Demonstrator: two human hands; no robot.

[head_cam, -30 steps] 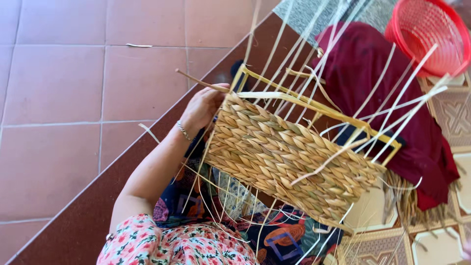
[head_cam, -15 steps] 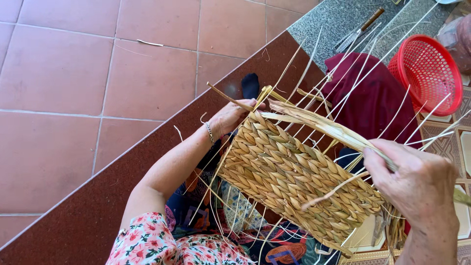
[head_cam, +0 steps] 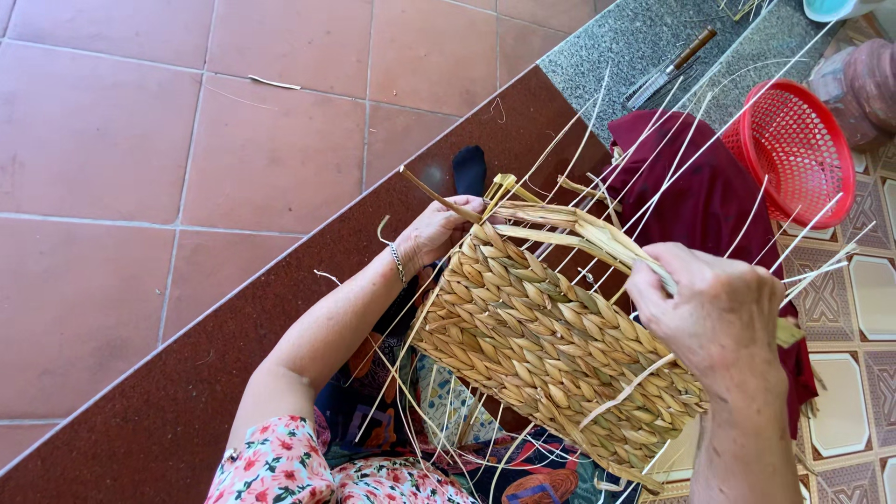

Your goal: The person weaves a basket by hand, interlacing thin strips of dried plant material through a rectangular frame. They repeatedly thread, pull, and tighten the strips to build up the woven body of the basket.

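A half-woven straw basket (head_cam: 551,341) rests on my lap, its braided side facing up and thin pale stakes sticking out of its rim. My left hand (head_cam: 437,229), with a bracelet at the wrist, grips the basket's upper left corner. My right hand (head_cam: 717,313) is closed on a flat straw strand (head_cam: 569,229) that stretches along the top edge toward the left hand.
A dark red cloth (head_cam: 695,191) lies behind the basket. A red plastic basket (head_cam: 795,149) stands at the upper right by a grey stone slab (head_cam: 635,47) with metal tools (head_cam: 670,67). Terracotta floor tiles (head_cam: 187,159) spread to the left below the dark step (head_cam: 233,364).
My right hand has come into view and taken the straw strand, pulling it taut along the rim. The view has shifted, showing more of the slab and red basket.
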